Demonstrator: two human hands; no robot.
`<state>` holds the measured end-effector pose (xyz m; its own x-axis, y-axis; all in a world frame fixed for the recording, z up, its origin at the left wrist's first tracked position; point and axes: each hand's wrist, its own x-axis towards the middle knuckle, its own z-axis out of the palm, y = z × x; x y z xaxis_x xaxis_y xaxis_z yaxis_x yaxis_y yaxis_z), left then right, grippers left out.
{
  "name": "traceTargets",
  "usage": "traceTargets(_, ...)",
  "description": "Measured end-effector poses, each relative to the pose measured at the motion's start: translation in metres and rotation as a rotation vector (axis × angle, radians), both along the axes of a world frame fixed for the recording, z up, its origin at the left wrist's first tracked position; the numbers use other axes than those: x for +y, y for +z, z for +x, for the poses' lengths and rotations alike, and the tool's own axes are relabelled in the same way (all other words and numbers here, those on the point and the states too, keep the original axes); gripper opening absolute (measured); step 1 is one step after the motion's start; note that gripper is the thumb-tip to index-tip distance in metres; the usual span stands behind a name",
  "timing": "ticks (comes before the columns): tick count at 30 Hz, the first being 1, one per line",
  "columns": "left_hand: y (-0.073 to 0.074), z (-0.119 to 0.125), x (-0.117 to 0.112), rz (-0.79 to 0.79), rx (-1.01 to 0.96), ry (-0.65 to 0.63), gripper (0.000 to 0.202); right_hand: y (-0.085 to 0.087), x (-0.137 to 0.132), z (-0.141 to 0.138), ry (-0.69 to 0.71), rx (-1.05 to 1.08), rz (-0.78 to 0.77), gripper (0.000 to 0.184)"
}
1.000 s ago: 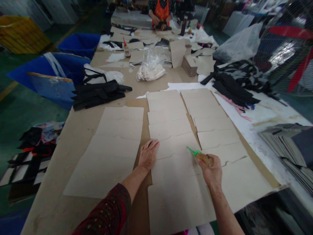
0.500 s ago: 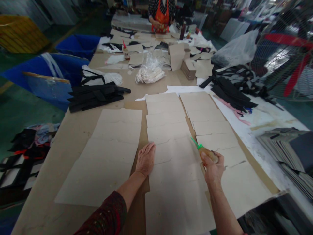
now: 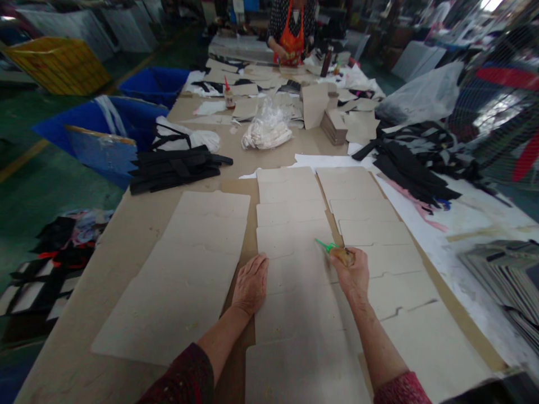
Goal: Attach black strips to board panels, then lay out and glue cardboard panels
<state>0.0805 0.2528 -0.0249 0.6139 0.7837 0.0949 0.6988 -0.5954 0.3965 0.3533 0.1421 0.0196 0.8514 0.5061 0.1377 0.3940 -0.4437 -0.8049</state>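
My left hand (image 3: pixel 250 282) lies flat, fingers together, on the left edge of the middle row of overlapping grey board sheets (image 3: pixel 290 247). My right hand (image 3: pixel 352 273) is closed round a small amber glue bottle (image 3: pixel 342 255) whose green nozzle (image 3: pixel 323 244) points left and down at a sheet in that middle row. Two more rows of the same sheets flank it, the left row (image 3: pixel 191 252) and the right row (image 3: pixel 374 230).
A pile of black straps (image 3: pixel 174 165) and a clear bag of white pieces (image 3: pixel 266 130) lie further up the table. Black and grey cut pieces (image 3: pixel 415 163) spread at the right, stacked boards (image 3: pixel 503 272) at the right edge. Blue bins (image 3: pixel 105 120) stand left. A person in an orange apron (image 3: pixel 291 33) works at the far end.
My right hand has carried the glue bottle up and to the left, further along the middle row. The left hand stays flat on the sheets. The view has tilted slightly.
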Motion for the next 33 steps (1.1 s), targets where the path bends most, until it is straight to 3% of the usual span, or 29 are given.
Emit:
traceTargets(5,-0.002,0.000,-0.001,0.005,0.001,0.011,0.039,0.009,0.002,0.007,0.036,-0.096,-0.098,0.038)
traceTargets(12,-0.003,-0.001,0.000,0.014,0.002,0.001,0.039,0.014,-0.008,0.015,0.035,-0.062,-0.175,0.042)
traceTargets(18,-0.001,0.000,-0.001,0.008,-0.006,0.014,0.040,-0.003,-0.005,0.015,0.069,0.045,-0.052,0.046)
traceTargets(23,0.003,0.001,-0.003,0.001,0.003,0.011,0.040,-0.004,0.013,-0.006,-0.020,0.283,0.134,0.058)
traceTargets(26,0.007,0.002,-0.005,-0.004,0.011,0.023,0.039,0.000,0.023,-0.025,0.117,0.378,0.146,0.059)
traceTargets(33,0.011,0.003,-0.006,-0.025,0.042,0.037,0.038,-0.008,0.038,-0.058,0.446,0.131,0.080,0.039)
